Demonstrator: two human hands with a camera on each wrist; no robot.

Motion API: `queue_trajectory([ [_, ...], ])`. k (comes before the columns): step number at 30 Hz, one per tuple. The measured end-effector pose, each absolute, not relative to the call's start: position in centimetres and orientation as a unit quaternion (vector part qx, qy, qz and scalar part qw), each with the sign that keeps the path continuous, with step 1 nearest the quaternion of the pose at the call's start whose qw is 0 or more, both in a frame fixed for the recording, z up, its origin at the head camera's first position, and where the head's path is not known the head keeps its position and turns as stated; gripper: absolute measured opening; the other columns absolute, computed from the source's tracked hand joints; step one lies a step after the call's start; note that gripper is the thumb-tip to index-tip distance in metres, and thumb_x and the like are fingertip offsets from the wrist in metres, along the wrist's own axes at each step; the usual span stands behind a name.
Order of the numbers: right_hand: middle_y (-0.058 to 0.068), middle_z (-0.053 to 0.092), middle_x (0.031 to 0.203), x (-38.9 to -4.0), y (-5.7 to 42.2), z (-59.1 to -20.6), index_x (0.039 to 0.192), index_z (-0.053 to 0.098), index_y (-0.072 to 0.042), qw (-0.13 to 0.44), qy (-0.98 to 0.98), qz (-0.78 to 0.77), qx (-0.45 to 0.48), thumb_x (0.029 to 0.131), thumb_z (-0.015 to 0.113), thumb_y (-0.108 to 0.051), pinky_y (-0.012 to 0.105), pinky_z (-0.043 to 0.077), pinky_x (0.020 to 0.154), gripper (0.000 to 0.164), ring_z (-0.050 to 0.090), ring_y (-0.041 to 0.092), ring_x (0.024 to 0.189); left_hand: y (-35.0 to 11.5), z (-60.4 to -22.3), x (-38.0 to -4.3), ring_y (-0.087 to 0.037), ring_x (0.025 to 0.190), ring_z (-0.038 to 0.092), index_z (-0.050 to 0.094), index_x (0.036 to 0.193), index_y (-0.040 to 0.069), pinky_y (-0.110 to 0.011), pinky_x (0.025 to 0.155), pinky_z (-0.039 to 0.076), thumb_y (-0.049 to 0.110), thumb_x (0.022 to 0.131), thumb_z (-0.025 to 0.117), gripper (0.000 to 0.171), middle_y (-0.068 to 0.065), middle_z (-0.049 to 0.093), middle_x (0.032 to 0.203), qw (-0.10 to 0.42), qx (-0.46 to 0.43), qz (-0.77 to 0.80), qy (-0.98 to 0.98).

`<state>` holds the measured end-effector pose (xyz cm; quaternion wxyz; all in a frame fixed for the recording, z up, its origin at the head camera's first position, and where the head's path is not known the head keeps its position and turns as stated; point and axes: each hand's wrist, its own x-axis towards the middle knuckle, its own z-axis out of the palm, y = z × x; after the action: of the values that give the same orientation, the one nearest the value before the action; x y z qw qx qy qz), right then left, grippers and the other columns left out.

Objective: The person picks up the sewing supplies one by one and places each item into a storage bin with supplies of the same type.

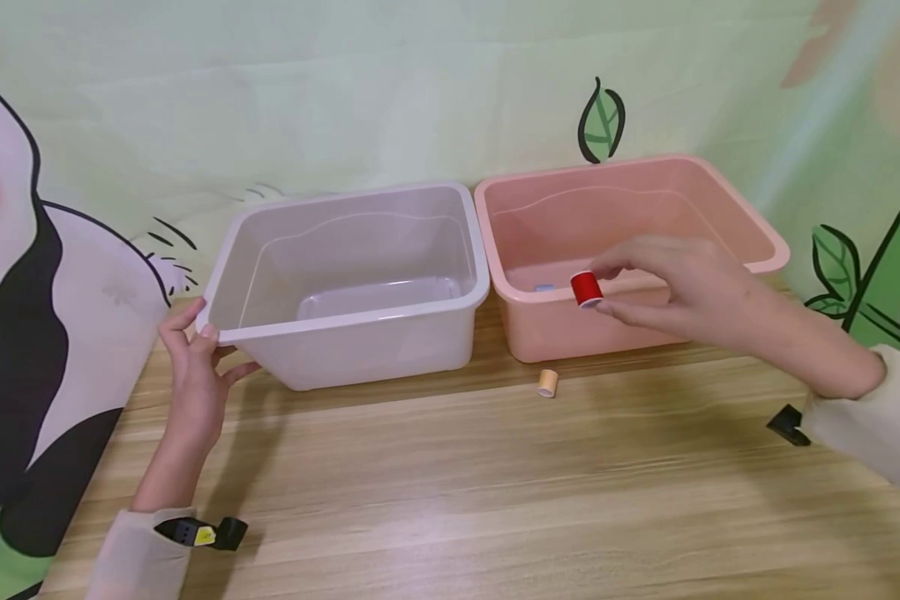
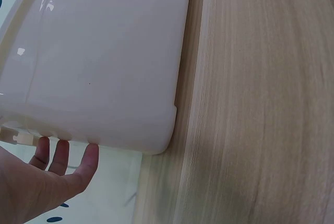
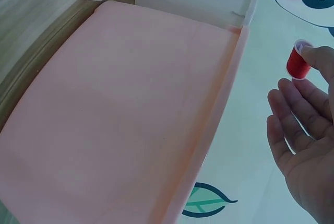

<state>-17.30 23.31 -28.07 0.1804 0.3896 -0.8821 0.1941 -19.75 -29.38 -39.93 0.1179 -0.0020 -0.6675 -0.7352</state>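
Between thumb and fingertips, my right hand (image 1: 690,292) pinches a red thread spool (image 1: 587,289) above the front rim of the pink plastic bin (image 1: 570,337). In the right wrist view the same red spool (image 3: 299,61) shows its white ends. My left hand (image 1: 193,387) grips the front left corner of the pale grey-white bin (image 1: 375,350), with fingers under its rim. A light orange spool (image 1: 547,383) stands on the table just before the pink bin. Inside that bin, part of a small blue object (image 1: 544,287) shows; the front rim hides the rest.
Both bins stand side by side on a wood-grain table (image 1: 450,483), rims nearly touching. Behind them hangs a pale green printed cloth (image 1: 345,100) with leaves and a panda figure. No things show inside the visible part of the grey-white bin.
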Motion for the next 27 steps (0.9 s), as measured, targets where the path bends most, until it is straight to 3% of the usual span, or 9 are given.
queue_trajectory([
  [10,-0.007,0.072,0.107,-17.5,23.4,-27.8,0.113,0.070,-0.017,0.169,-0.891,0.199,0.371,0.080,0.086,-0.013,0.010,0.044,0.091,0.037,0.068,0.014,0.102,-29.5,-39.9,-20.0,-0.019,0.107,0.054,0.022,0.143,0.028,-0.029,0.076,0.062,0.033,0.106,0.044,0.043,-0.001,0.041,0.142,0.116,-0.014,-0.729,-0.675],
  [19,-0.005,0.073,0.105,-18.1,23.6,-27.4,0.112,0.070,-0.015,0.164,-0.897,0.196,0.361,0.080,0.085,-0.011,0.021,0.048,0.085,0.036,0.064,0.013,0.095,-29.3,-40.1,-20.1,-0.019,0.106,0.054,0.024,0.142,0.028,-0.028,0.074,0.061,0.031,0.106,0.044,0.042,0.001,0.042,0.141,0.114,0.001,-0.734,-0.669],
  [27,-0.006,0.073,0.105,-18.7,23.7,-27.3,0.112,0.070,-0.015,0.159,-0.902,0.195,0.351,0.082,0.085,-0.013,0.018,0.048,0.083,0.034,0.064,0.011,0.093,-29.2,-40.0,-20.2,-0.019,0.106,0.055,0.023,0.142,0.028,-0.028,0.076,0.061,0.033,0.105,0.045,0.043,0.001,0.042,0.141,0.112,0.000,-0.725,-0.679],
])
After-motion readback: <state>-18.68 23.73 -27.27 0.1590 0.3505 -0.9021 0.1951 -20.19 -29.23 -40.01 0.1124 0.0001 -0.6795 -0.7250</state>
